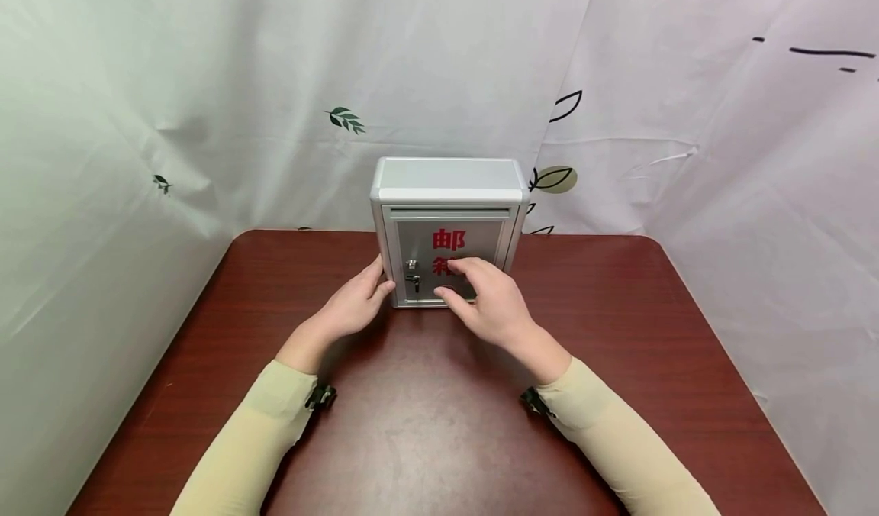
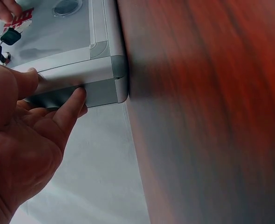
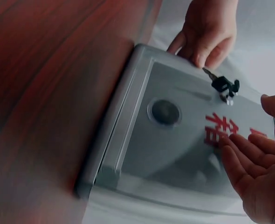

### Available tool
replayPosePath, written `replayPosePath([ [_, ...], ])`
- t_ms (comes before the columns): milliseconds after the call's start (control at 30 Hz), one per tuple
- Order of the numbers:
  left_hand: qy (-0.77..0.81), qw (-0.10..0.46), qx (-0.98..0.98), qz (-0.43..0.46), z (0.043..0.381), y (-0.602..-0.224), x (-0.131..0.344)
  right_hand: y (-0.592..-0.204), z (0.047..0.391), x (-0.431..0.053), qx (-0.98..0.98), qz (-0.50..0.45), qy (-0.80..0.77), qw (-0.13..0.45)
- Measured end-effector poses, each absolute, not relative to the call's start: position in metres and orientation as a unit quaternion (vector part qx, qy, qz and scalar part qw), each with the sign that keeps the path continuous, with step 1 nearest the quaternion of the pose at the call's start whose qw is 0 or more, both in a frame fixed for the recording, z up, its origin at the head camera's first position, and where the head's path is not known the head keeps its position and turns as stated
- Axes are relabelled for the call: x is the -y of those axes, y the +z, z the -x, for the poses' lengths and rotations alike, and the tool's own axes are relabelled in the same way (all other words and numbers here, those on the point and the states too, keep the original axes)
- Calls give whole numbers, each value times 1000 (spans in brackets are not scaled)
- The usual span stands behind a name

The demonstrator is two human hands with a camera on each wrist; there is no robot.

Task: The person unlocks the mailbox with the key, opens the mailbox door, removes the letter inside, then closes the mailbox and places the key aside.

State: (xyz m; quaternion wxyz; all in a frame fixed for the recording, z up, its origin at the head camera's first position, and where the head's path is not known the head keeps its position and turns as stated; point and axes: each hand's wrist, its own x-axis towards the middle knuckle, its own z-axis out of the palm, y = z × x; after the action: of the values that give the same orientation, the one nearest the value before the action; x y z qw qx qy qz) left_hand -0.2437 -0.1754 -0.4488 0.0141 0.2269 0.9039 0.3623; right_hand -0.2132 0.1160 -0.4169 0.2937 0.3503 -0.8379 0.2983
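A silver metal mailbox (image 1: pixel 449 178) stands upright on the table, with red Chinese characters on its front door. My left hand (image 1: pixel 357 302) rests against its left side, thumb at the front edge and fingers lying along the side panel. A small key with a black head (image 3: pixel 223 85) hangs at the lock (image 1: pixel 412 265) near the door's left edge. Before the door my right hand (image 1: pixel 494 302) is spread with thumb and fingers apart and nothing between them, covering part of the lower character. Low on the door is a round window (image 3: pixel 164 112).
The reddish-brown wooden table (image 1: pixel 584 310) extends around the mailbox on both sides and in front. White curtains (image 1: pixel 439 58) with leaf prints hang behind and at the sides, close to the mailbox's back.
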Motion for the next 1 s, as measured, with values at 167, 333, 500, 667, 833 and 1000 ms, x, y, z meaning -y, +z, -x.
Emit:
replayPosePath([
  [167,367,8,-901,-231,244,-449,174,-418,214,-102,849,-341,291,280],
  [333,373,6,-899,-230,244,-449,174,-422,216,-89,853,-337,283,282],
  [500,372,3,-899,-231,244,-449,175,-423,217,-77,858,-327,276,285],
  [667,369,-2,-899,-235,246,-450,175,-422,216,-68,863,-312,271,290],
  [833,370,-5,-898,-237,247,-451,175,-422,216,-61,868,-301,263,294],
  [1000,371,5,-900,-228,245,-451,176,-422,214,-57,876,-283,252,298],
])
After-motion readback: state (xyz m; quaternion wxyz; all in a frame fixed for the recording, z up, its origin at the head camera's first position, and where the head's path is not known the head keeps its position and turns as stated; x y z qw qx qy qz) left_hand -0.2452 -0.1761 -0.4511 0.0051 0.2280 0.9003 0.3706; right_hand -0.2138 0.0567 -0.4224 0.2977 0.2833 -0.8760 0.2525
